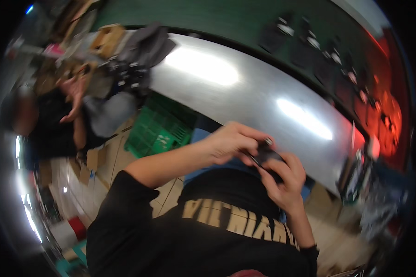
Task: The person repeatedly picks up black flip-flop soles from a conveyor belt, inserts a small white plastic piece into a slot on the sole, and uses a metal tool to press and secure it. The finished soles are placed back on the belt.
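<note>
Above my lap, close to the near edge of the metal table (259, 101), both hands are at work on a small dark piece (267, 155) with a shiny, metal-looking spot. My left hand (232, 144) pinches its upper left end between thumb and fingers. My right hand (285, 179) is curled around the other end, thumb and fingers closed on it. Motion blur and my fingers hide much of the piece, so its kind is unclear.
Beyond the table runs a green conveyor belt (208, 18) carrying several dark items (305, 39) with pale tags. A grey cloth (148, 44) and wooden box (107, 40) sit at the table's far left. A green crate (155, 127) stands below; another person (55, 111) sits left.
</note>
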{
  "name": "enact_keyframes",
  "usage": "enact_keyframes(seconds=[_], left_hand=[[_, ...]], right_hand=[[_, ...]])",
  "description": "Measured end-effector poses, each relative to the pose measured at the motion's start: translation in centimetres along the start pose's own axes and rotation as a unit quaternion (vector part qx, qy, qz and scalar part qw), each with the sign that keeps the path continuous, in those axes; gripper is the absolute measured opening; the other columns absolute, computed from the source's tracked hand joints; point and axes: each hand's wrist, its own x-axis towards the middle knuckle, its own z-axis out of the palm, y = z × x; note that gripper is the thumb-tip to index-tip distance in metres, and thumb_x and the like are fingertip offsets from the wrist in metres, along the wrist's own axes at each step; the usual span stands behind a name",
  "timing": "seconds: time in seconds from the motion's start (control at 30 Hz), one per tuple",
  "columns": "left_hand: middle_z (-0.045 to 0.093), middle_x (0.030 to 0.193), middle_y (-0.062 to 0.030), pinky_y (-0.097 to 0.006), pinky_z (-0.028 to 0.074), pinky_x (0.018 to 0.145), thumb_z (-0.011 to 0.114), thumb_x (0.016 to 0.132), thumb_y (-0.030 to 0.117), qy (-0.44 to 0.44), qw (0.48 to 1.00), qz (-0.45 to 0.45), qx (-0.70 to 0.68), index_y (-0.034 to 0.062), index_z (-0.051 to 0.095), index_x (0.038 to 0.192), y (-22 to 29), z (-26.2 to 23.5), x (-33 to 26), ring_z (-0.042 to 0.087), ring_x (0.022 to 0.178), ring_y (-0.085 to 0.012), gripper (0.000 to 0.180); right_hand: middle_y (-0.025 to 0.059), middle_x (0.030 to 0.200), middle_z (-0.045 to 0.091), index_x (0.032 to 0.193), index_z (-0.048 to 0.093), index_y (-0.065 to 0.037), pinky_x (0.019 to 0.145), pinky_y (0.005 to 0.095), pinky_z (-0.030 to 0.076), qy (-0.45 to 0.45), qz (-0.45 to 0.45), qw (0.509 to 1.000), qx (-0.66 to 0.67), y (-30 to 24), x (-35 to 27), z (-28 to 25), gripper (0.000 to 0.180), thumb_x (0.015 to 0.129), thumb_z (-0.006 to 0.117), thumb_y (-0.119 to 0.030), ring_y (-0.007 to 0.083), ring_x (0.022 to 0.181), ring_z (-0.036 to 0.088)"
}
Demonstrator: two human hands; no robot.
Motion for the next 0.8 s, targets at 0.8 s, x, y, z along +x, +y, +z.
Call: enact_keyframes(seconds=[0.8], left_hand=[[0.063,0.103,-0.0078,-0.029,0.056,0.074,0.045,0.088,0.011,-0.001,0.995,0.091,0.048,0.0023,0.06,0.114,-1.7,-0.7,-1.4,0.062,0.091,-0.0142,0.031]], right_hand=[[0.0039,0.061,0.056,0.078,0.058,-0.009,0.053,0.0322,0.038,0.01,0.038,0.998,-0.056,-0.1,1.3,1.1,0.017,0.074,0.075,-0.009,0.0216,0.054,0.055]])
